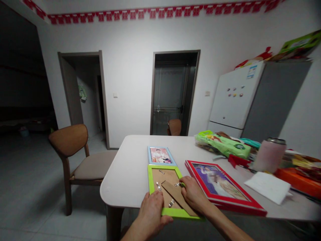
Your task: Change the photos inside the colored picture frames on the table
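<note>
A lime-green picture frame [151, 180] lies face down at the table's near edge, its brown backing board [165, 175] showing. Several small metal clips [171, 203] sit around the backing, and a brown stand leg [178, 197] slants across it. My left hand [153, 209] grips the frame's lower left corner, fingers on top and thumb along the bottom edge. On the right side, my right hand [194, 194] has its fingers curled over the frame's edge beside a clip. Its fingertips are partly hidden.
Beyond the green frame lies a light-blue picture frame [173, 160]. Red picture frames [250, 201] are stacked at the right. Further right are a white pad [268, 187], a pink tumbler [269, 155] and a green packet [225, 144]. A wooden chair [69, 140] stands left of the table [120, 180].
</note>
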Action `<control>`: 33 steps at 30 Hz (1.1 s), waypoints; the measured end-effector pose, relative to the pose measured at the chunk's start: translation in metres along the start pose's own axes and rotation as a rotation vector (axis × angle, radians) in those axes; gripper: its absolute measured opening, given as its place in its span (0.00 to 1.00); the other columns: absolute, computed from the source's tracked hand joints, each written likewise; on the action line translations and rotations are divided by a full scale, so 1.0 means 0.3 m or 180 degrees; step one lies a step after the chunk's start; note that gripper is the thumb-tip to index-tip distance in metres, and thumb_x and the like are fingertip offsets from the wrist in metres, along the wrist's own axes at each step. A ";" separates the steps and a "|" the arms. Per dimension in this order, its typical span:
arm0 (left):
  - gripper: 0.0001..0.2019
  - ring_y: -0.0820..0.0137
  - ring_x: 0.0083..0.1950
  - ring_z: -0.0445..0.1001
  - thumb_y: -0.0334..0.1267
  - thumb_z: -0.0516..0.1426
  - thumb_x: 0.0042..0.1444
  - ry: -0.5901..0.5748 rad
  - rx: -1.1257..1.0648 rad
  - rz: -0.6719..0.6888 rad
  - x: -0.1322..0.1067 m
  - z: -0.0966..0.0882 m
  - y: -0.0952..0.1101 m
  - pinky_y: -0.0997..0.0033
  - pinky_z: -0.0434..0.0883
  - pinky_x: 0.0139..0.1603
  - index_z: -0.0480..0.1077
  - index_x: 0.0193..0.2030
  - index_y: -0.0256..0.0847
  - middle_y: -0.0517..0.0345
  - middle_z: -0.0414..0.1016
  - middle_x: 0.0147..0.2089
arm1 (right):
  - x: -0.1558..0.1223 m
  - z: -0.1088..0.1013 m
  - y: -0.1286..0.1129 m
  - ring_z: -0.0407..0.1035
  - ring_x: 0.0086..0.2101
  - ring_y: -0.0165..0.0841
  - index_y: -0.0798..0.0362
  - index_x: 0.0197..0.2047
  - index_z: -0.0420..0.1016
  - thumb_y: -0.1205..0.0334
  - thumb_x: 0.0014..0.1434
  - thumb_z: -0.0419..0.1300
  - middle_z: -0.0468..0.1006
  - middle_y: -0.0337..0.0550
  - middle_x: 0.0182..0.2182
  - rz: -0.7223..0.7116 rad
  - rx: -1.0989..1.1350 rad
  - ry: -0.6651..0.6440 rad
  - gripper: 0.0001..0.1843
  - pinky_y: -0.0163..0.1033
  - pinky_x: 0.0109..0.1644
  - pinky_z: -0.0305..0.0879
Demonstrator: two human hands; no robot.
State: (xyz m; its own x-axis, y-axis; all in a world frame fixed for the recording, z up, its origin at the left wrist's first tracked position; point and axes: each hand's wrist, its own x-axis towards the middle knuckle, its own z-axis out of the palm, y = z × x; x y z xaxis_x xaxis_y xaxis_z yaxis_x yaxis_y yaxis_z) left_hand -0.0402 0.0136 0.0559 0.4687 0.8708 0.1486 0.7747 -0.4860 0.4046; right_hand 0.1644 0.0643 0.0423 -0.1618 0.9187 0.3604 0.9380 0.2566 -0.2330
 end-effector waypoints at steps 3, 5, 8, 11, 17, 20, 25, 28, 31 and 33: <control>0.30 0.61 0.54 0.58 0.47 0.59 0.42 -0.0024 0.0000 -0.0042 -0.002 0.003 0.001 0.64 0.52 0.56 0.58 0.51 0.38 0.50 0.61 0.54 | 0.001 -0.006 -0.009 0.59 0.39 0.35 0.58 0.39 0.71 0.69 0.49 0.46 0.68 0.48 0.36 -0.0018 -0.0030 -0.0065 0.17 0.37 0.45 0.53; 0.30 0.61 0.56 0.57 0.47 0.58 0.43 -0.0057 -0.0017 -0.0098 -0.004 0.004 0.002 0.63 0.51 0.56 0.57 0.52 0.38 0.50 0.60 0.55 | 0.001 -0.013 -0.015 0.60 0.37 0.34 0.57 0.34 0.73 0.68 0.50 0.45 0.67 0.48 0.34 -0.0038 -0.0022 -0.0158 0.16 0.37 0.44 0.53; 0.30 0.61 0.56 0.56 0.47 0.58 0.43 -0.0069 -0.0045 -0.0121 -0.007 0.000 0.006 0.62 0.50 0.57 0.56 0.53 0.39 0.50 0.59 0.56 | 0.001 -0.022 -0.017 0.60 0.36 0.34 0.57 0.29 0.74 0.68 0.50 0.45 0.68 0.48 0.32 -0.0041 -0.0002 -0.0175 0.16 0.36 0.43 0.54; 0.30 0.61 0.55 0.58 0.46 0.59 0.42 -0.0030 -0.0050 -0.0107 -0.008 -0.007 0.007 0.63 0.52 0.56 0.57 0.52 0.38 0.50 0.61 0.55 | -0.008 -0.025 -0.020 0.61 0.36 0.34 0.57 0.29 0.74 0.67 0.51 0.44 0.68 0.48 0.32 -0.0059 0.0002 -0.0230 0.17 0.37 0.43 0.54; 0.30 0.62 0.54 0.59 0.45 0.59 0.41 -0.0014 -0.0090 -0.0091 -0.007 -0.006 -0.006 0.65 0.54 0.55 0.57 0.52 0.38 0.51 0.62 0.53 | -0.083 -0.054 -0.118 0.58 0.44 0.35 0.49 0.40 0.71 0.67 0.50 0.47 0.66 0.45 0.43 -0.0749 0.0352 -0.0279 0.17 0.40 0.47 0.54; 0.31 0.63 0.54 0.58 0.45 0.59 0.42 0.0005 -0.0090 -0.0063 -0.007 0.003 -0.016 0.66 0.54 0.55 0.56 0.53 0.38 0.51 0.61 0.54 | -0.122 -0.085 -0.177 0.59 0.41 0.34 0.46 0.35 0.72 0.68 0.51 0.47 0.68 0.42 0.38 -0.1142 0.0611 -0.0486 0.15 0.41 0.45 0.54; 0.31 0.63 0.52 0.60 0.45 0.60 0.41 0.0070 -0.0099 -0.0026 -0.007 0.014 -0.026 0.67 0.56 0.54 0.56 0.53 0.39 0.53 0.62 0.53 | -0.144 -0.110 -0.184 0.58 0.43 0.35 0.45 0.36 0.73 0.68 0.51 0.47 0.68 0.42 0.40 -0.1210 0.0737 -0.0528 0.16 0.43 0.48 0.53; 0.30 0.63 0.49 0.62 0.45 0.61 0.39 0.0167 -0.0114 0.0017 -0.011 0.017 -0.032 0.68 0.58 0.51 0.58 0.50 0.40 0.55 0.65 0.49 | -0.130 -0.100 -0.175 0.58 0.43 0.35 0.46 0.36 0.72 0.67 0.51 0.46 0.68 0.42 0.40 -0.1167 0.0780 -0.0544 0.16 0.41 0.47 0.53; 0.28 0.65 0.46 0.63 0.44 0.62 0.39 0.0202 -0.0110 0.0073 -0.017 0.015 -0.035 0.69 0.59 0.49 0.59 0.48 0.40 0.57 0.66 0.47 | -0.083 -0.069 -0.186 0.60 0.40 0.34 0.50 0.39 0.71 0.68 0.52 0.45 0.69 0.44 0.39 -0.0980 0.0833 -0.0489 0.16 0.39 0.45 0.54; 0.26 0.66 0.44 0.63 0.43 0.62 0.39 0.0182 -0.0101 0.0078 -0.020 0.011 -0.035 0.70 0.60 0.46 0.60 0.46 0.41 0.58 0.66 0.45 | -0.038 -0.041 -0.205 0.60 0.39 0.34 0.53 0.39 0.71 0.69 0.51 0.45 0.69 0.45 0.37 -0.0829 0.0759 -0.0439 0.17 0.38 0.44 0.54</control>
State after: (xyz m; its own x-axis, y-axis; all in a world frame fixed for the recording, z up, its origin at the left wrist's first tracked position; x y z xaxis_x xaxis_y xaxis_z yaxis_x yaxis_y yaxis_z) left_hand -0.0498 0.0132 0.0477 0.4617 0.8619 0.2099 0.7490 -0.5055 0.4283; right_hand 0.1123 0.0343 0.0635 -0.4406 0.8410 0.3141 0.7649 0.5348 -0.3591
